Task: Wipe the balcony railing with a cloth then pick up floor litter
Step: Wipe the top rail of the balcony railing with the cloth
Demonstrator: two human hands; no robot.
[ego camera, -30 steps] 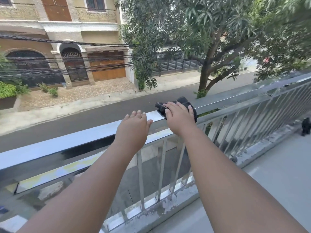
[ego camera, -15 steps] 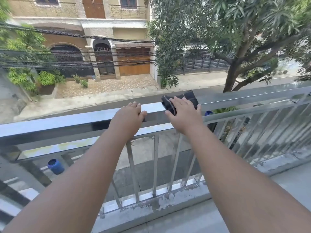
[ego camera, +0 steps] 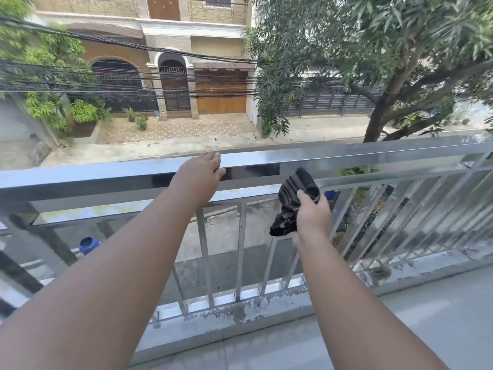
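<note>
A shiny metal balcony railing [ego camera: 346, 156] runs across the view, with thin upright bars below its flat top rail. My left hand [ego camera: 198, 176] rests on the top rail, fingers curled over its far edge and thumb on the near side. My right hand [ego camera: 310, 213] grips a crumpled black cloth [ego camera: 293, 201] below and in front of the top rail, level with the upper ends of the bars. The cloth hangs loose and is off the top rail.
A low concrete curb [ego camera: 240, 313] with flaking paint carries the bars. The grey balcony floor [ego camera: 413, 329] spreads to the lower right. A blue barrel [ego camera: 88, 244] shows below through the bars. Street, houses, cables and a tree [ego camera: 378, 121] lie beyond.
My right hand has lifted the cloth off the top rail and drawn it down and toward me. My left hand has stayed on the rail. The view has turned left.
</note>
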